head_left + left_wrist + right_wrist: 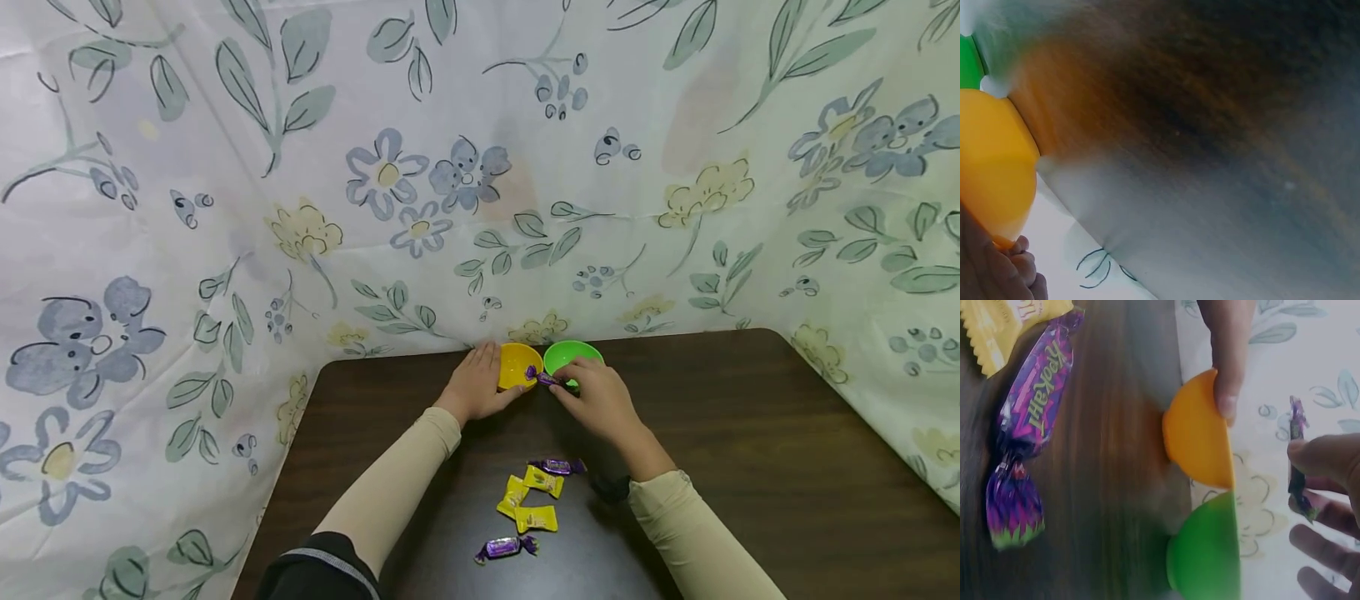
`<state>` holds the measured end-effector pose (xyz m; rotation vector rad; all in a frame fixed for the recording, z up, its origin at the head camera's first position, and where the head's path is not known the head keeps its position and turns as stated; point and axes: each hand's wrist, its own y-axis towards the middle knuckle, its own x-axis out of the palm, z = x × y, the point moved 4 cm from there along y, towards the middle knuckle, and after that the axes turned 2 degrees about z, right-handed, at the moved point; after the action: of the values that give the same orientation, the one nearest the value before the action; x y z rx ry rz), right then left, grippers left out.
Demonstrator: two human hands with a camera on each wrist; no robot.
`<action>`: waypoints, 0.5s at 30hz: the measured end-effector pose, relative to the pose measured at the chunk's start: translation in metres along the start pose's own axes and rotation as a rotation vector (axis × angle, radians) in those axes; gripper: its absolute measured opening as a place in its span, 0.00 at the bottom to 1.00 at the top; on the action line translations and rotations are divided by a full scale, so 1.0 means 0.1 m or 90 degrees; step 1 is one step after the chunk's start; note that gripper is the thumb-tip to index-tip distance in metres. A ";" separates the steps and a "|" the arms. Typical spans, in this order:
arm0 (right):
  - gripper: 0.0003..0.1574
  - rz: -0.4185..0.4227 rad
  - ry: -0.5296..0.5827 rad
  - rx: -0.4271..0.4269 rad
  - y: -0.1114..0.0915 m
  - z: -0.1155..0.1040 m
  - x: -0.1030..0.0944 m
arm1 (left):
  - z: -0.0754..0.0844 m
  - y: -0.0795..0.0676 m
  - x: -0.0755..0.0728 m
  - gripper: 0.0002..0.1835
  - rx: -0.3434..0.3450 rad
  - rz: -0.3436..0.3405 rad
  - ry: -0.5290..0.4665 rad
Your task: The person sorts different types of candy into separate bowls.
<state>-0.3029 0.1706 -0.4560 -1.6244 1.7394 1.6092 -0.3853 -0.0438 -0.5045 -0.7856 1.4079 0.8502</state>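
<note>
A yellow bowl [512, 360] and a green bowl [570, 348] stand side by side at the table's far edge. At the yellow bowl's left side, my left hand [474, 385] holds it, with the thumb at the near rim. My right hand [597, 397] pinches a purple-wrapped candy [1297, 469] between thumb and fingers, above the rims where the bowls meet. One twisted end of that wrapper reaches over the yellow bowl. In the left wrist view, the yellow bowl [997, 156] hides part of the left hand [1000, 269]. The insides of both bowls are partly hidden.
Nearer on the dark brown table [750, 433] lie several yellow-wrapped candies [536, 518], with a purple candy [557, 467] behind them and another purple candy [504, 547] in front. A floral cloth [420, 275] rises right behind the table's far edge.
</note>
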 end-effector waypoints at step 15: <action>0.13 -0.040 -0.057 0.032 0.26 0.07 0.27 | -0.01 -0.01 -0.04 0.55 0.003 -0.002 -0.010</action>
<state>-0.3365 0.1557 -0.4661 -1.5441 1.6544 1.5714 -0.3850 -0.0458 -0.5007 -0.7764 1.3944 0.8490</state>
